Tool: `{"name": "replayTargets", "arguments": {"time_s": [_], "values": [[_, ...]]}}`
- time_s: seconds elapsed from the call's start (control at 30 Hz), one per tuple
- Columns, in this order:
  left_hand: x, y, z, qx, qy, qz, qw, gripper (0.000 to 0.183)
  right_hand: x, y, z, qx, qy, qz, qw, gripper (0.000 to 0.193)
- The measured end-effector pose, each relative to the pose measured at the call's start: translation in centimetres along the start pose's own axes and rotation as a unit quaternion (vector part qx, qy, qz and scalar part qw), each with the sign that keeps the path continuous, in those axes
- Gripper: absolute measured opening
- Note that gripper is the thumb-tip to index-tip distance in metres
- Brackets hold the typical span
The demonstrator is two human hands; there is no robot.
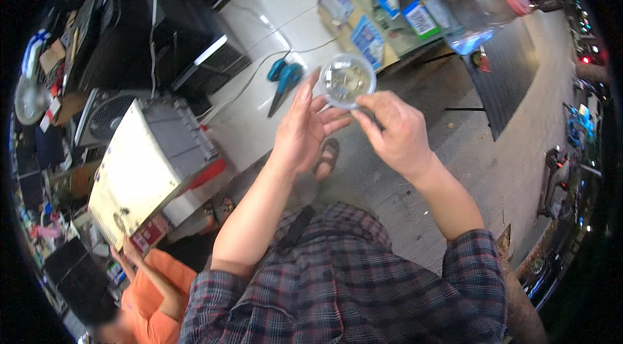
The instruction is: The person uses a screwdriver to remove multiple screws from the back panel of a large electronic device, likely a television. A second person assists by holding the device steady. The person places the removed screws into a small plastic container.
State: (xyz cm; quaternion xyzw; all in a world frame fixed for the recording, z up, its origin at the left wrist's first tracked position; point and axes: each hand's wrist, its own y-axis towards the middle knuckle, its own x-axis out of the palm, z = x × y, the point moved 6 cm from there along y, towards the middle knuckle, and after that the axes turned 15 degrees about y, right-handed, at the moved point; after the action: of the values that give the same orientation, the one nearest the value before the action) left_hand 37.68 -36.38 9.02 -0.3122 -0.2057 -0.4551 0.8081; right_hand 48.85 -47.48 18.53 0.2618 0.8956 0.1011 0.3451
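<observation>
Pale tiled floor (pixel 241 140), teal blower (pixel 291 75) and thin cable (pixel 257 66) lying there

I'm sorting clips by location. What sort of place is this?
Probably a small repair shop, perhaps for electronics: a teal blower lies on the tiled floor, a boxy cream casing sits among cluttered equipment, and the right hand holds a round tub of small pieces.

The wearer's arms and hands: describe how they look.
The short plaid shirt sleeves are dark, crossed by red and pale lines; the forearms below are bare. The left hand and right hand wear no gloves, and no watch shows.
</observation>
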Motion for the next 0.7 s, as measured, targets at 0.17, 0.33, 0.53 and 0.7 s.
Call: {"name": "replayTargets", "arguments": {"time_s": [0.17,0.33,0.53,0.7], "values": [[-5.5,-4.3,0.3,-0.001,0.055,0.088,0.995,0.049,5.8,-1.3,-1.8,0.032,0.112,-0.071,0.991,0.029],[-10.4,-9.8,1.2,0.021,0.04,0.166,0.985,0.05,6.7,-1.3,-3.9,0.087,0.21,-0.079,0.971,0.031],[-17.6,-17.9,2.9,0.051,0.011,0.221,0.974,0.054,3.4,2.9,-9.5,0.116,0.351,0.062,0.927,0.027],[-23.7,-25.5,5.9,0.082,-0.011,0.23,0.97,0.055,5.9,5.7,-18.2,0.001,0.393,0.068,0.917,0.035]]}}
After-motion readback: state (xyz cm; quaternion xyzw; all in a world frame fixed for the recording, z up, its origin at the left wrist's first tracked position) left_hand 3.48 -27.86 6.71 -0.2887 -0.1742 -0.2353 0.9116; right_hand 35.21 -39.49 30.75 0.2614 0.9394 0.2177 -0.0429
